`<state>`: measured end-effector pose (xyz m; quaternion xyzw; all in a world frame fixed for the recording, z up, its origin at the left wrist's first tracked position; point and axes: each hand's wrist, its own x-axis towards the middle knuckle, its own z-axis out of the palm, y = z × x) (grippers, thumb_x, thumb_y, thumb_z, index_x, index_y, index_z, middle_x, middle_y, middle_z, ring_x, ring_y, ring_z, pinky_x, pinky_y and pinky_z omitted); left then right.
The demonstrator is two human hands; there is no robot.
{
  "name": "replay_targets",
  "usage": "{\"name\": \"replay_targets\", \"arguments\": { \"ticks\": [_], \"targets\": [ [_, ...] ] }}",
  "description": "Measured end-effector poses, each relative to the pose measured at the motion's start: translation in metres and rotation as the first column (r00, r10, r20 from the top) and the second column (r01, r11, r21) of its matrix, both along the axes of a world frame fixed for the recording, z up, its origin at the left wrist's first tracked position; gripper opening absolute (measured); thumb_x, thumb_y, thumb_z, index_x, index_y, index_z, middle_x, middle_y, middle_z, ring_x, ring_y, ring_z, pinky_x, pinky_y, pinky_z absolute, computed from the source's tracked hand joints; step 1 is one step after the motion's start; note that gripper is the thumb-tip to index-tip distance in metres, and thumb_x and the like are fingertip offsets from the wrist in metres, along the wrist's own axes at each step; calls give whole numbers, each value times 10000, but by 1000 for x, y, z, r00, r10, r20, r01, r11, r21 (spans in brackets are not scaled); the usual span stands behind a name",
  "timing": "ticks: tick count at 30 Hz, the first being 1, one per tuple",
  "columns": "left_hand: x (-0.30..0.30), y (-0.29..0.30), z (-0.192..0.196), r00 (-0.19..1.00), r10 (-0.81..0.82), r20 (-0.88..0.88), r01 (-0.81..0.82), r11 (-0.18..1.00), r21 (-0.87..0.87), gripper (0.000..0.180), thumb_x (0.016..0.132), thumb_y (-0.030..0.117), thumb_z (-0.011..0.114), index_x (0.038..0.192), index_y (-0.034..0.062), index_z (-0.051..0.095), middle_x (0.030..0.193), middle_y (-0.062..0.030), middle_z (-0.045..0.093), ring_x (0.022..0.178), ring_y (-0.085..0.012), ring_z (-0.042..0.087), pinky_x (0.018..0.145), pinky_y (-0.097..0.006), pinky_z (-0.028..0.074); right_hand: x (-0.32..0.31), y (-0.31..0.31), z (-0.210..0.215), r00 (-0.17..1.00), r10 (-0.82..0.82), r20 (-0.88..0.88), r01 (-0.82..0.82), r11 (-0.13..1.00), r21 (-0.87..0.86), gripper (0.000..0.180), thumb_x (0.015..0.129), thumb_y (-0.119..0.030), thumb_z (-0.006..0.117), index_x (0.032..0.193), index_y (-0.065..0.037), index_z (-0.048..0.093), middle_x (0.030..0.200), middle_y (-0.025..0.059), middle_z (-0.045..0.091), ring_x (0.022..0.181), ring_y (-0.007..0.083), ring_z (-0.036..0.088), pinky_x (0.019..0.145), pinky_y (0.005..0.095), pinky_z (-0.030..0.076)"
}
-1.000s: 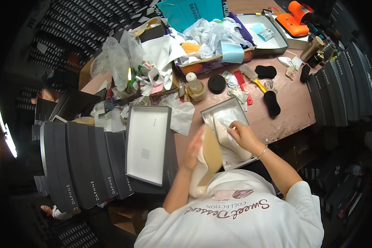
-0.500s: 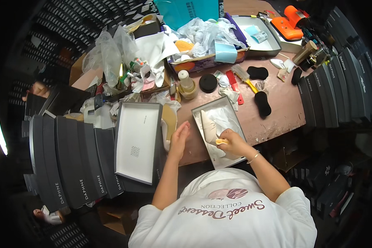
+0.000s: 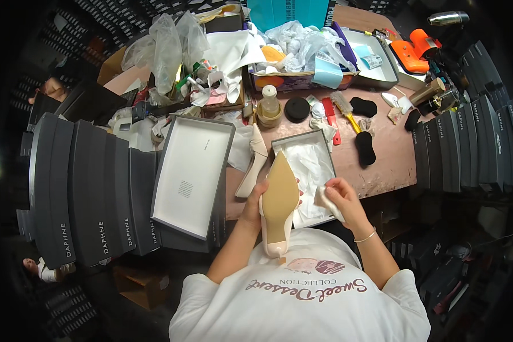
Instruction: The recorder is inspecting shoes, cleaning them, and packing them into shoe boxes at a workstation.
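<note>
In my left hand (image 3: 253,206) is a pale women's heeled shoe (image 3: 279,196), its tan sole turned up toward me and its toe pointing away. The fingertips wrap round to its right side. My right hand (image 3: 349,206) pinches a crumpled white cloth or paper (image 3: 329,205) just right of the shoe. Beneath both hands lies a shoe box (image 3: 330,149) with white tissue paper (image 3: 310,165) in it. A second pale shoe (image 3: 255,162) rests on the table, left of the box. Beside that shoe leans the box lid (image 3: 194,176), pale inside.
Stacks of dark shoe boxes (image 3: 91,194) stand at the left, and more dark boxes (image 3: 467,142) at the right. Behind the open box are a bottle (image 3: 269,105), a round black tin (image 3: 297,109), a red brush (image 3: 330,119), a yellow-handled brush (image 3: 346,110) and black sponges (image 3: 365,149).
The shoe has come out of the box into my left hand, sole up. My right hand has moved right and now holds the white wad. The view has shifted slightly.
</note>
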<state>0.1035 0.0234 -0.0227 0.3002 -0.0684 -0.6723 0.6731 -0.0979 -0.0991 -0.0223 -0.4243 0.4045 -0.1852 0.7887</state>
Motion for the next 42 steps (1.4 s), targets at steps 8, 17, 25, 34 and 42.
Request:
{"name": "replay_targets", "arguments": {
  "ticks": [8,17,25,34,42],
  "targets": [
    [-18,-3,-17,984,-102,149,100,995,14,639,990,421,398,1508,69,270,1346,-82,489,1180,-166,513,997,-285,420,59,18,42,953,57,-297,-300,61,-952,153,834,-202,710,820,-95,601,730,80,530,578,280,596,468,345,484],
    [-23,3,-24,982,-135,136,135,991,7,612,1018,433,347,1501,61,290,1345,-86,513,1173,-152,531,985,-301,440,58,25,22,905,42,-424,-425,44,-904,143,841,-174,645,821,-83,537,667,97,507,569,278,595,483,382,478],
    [-25,-1,-33,984,-118,134,113,993,44,605,1007,459,343,1481,84,322,1222,-75,579,1056,-183,603,858,-316,522,70,-1,29,920,38,-390,-391,42,-919,174,844,-198,653,793,-79,537,659,91,526,531,291,567,462,399,458],
    [-16,-11,-21,991,-75,108,74,997,9,719,958,510,354,1506,56,253,1109,-153,566,939,-206,589,798,-325,517,37,-9,41,961,97,-261,-275,190,-943,190,858,-192,688,774,-80,559,672,85,545,511,272,558,472,351,470],
    [-9,-11,-21,985,-122,120,127,991,-34,781,889,574,485,1448,58,307,1155,-195,560,889,-263,643,720,-371,552,75,-51,-40,986,168,25,-150,933,-327,175,934,-280,632,1005,-125,595,820,37,622,622,116,574,539,268,475]
  ]
}}
